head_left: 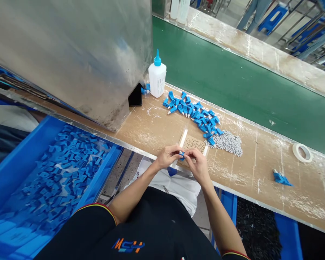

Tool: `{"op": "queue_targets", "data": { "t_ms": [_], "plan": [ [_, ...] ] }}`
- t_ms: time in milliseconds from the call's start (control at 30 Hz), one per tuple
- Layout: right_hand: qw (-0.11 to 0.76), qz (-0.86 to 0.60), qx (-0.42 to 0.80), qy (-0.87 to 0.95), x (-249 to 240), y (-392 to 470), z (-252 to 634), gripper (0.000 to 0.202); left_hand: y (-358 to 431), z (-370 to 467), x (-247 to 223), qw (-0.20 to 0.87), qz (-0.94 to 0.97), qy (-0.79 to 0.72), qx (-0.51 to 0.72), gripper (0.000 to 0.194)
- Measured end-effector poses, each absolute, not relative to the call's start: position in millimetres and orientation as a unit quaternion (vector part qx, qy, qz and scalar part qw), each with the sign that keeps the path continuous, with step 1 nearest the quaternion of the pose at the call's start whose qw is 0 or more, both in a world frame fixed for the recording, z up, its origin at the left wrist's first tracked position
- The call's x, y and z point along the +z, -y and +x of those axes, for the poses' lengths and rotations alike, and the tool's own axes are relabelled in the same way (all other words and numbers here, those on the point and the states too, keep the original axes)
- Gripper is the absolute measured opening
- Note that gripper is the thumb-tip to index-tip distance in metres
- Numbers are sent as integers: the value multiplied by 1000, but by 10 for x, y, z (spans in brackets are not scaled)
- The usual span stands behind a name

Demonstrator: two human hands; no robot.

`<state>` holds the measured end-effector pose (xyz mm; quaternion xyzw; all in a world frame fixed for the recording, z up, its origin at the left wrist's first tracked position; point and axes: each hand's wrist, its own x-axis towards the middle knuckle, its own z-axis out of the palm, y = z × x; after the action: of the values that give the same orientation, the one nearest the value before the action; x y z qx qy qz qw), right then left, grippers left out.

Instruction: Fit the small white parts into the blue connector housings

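My left hand (167, 156) pinches a small blue plastic part (181, 154) just above the table's front edge. From the other side, the fingertips of my right hand (198, 165) close on the same part; whether they also hold something tiny is hidden. Beyond my hands lies a brown patch with many small dark marks (194, 143), bordered by white strips. A pile of similar blue plastic parts (189, 108), some with whitish tips, spreads behind it. Touching that pile on the right is a heap of small grey pieces (229, 142).
A white bottle with a blue nozzle (157, 77) stands by a metal housing (97, 65). A green conveyor belt (233, 79) runs behind. Rightward lie a tape roll (296, 148) and a blue piece (281, 177). Blue bins flank me below: blue parts (67, 173) left, black pieces (256, 227) right.
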<state>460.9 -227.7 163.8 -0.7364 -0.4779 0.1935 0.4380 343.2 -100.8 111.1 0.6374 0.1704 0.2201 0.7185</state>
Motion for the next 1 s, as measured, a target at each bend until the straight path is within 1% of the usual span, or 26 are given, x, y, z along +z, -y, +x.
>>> {"op": "queue_targets", "data": {
  "t_ms": [100, 167, 300, 400, 467, 533, 600, 767, 867, 933, 1000],
  "plan": [
    [474, -731, 191, 452, 1575, 2333, 4583, 8, 1042, 3442, 1158, 750, 601, -161, 225, 35],
    [482, -730, 174, 453, 1560, 2369, 4561, 9, 1091, 3447, 1206, 778, 565, -157, 226, 38],
    [460, -753, 91, 462, 1597, 2438, 4496, 4, 1261, 3455, 1348, 813, 527, -151, 199, 45],
    [456, -765, 16, 454, 1662, 2484, 4436, 5, 1402, 3477, 1503, 819, 518, -149, 197, 54],
    [458, -765, -36, 452, 1723, 2506, 4399, 5, 1462, 3502, 1628, 808, 531, -150, 207, 50],
    [456, -763, -88, 450, 1798, 2517, 4370, 6, 1483, 3531, 1758, 786, 560, -145, 218, 41],
    [452, -760, -136, 447, 1875, 2519, 4356, 8, 1468, 3562, 1870, 765, 591, -131, 219, 36],
    [460, -744, -209, 437, 1989, 2530, 4377, 10, 1399, 3655, 1955, 756, 620, -78, 192, 36],
    [462, -748, -212, 426, 1988, 2561, 4403, 12, 1383, 3707, 1898, 777, 607, -43, 163, 45],
    [464, -753, -211, 417, 1980, 2589, 4423, 15, 1352, 3739, 1853, 795, 593, -9, 125, 59],
    [460, -760, -212, 407, 1972, 2630, 4457, 18, 1275, 3789, 1807, 792, 607, 14, 68, 70]
  ]
}}
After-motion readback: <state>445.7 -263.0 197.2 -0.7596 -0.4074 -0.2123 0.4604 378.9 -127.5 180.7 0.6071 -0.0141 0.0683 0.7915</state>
